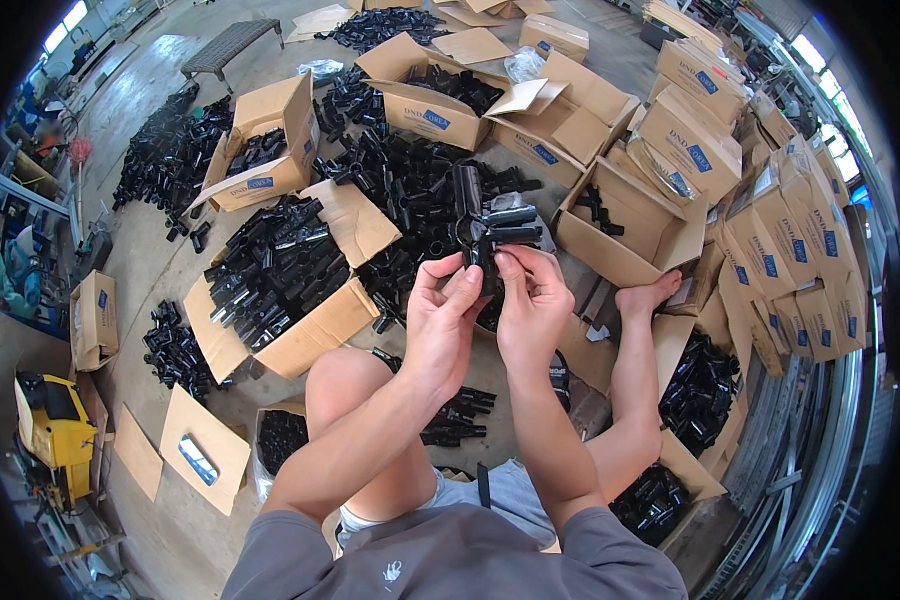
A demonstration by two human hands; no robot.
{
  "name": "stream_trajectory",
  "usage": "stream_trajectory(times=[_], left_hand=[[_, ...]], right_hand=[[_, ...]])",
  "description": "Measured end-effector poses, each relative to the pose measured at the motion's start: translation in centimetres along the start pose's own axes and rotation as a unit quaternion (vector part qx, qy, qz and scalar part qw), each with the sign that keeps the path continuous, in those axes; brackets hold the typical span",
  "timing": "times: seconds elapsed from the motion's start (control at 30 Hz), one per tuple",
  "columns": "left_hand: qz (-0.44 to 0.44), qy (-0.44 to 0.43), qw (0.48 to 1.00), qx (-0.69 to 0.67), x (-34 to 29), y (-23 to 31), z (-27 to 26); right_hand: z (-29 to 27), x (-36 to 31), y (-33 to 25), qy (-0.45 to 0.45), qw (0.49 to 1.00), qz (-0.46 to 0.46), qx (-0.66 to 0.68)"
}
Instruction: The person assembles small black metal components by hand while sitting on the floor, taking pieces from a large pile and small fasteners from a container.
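Note:
A glossy black branched tube part (468,205) is held up in front of me, with one thick upright tube and thinner tubes pointing right. My left hand (440,318) pinches its lower end between thumb and fingers. On the other side, my right hand (533,305) has its thumb and fingertips closed on the same part, just under the thinner tubes. Behind it lies a heap of similar black parts (390,190) on the floor. An open cardboard box (320,325) brimming with such parts stands to the left of my hands.
More open boxes with black parts stand ahead, one (260,187) at left and another (420,115) farther off. At right, a box (635,255) holds a few parts beside stacked closed cartons (790,250). A yellow machine (55,430) is at far left, a low bench (232,48) behind.

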State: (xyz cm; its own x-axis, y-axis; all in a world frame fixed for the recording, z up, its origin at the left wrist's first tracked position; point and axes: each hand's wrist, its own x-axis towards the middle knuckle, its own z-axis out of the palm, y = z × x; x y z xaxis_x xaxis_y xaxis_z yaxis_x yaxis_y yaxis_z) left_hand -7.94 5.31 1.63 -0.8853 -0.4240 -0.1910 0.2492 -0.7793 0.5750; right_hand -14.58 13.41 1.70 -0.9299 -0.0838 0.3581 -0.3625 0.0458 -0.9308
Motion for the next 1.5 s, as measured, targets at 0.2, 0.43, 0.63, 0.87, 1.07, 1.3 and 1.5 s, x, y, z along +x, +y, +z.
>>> stream_trajectory(times=[0.2,0.43,0.63,0.87,1.07,1.3,1.5], left_hand=[[0.01,0.012,1.0,0.013,-0.2,-0.1,0.4],[0.009,0.019,1.0,0.018,-0.2,0.1,0.5],[0.02,0.02,0.999,0.022,-0.1,-0.3,0.4],[0.021,0.019,0.999,0.045,-0.2,-0.6,0.5],[0.034,0.027,0.998,0.055,-0.1,-0.8,0.4],[0.031,0.02,0.998,0.051,0.0,-1.0,0.3],[0.042,0.028,0.998,0.03,-0.1,-1.1,0.6]], right_hand=[[0.1,-0.4,0.2,-0.004,0.996,0.052,0.067],[-0.3,-0.4,-0.1,-0.036,0.984,0.103,0.143],[-0.5,-0.2,0.2,-0.035,0.993,0.065,0.097],[-0.1,-0.3,0.0,-0.007,0.971,0.137,0.195],[0.2,-0.5,0.8,0.014,0.994,0.072,0.085],[-0.2,-1.2,-1.0,0.007,0.974,0.153,0.169],[0.0,-1.5,0.4,0.026,0.967,0.165,0.193]])
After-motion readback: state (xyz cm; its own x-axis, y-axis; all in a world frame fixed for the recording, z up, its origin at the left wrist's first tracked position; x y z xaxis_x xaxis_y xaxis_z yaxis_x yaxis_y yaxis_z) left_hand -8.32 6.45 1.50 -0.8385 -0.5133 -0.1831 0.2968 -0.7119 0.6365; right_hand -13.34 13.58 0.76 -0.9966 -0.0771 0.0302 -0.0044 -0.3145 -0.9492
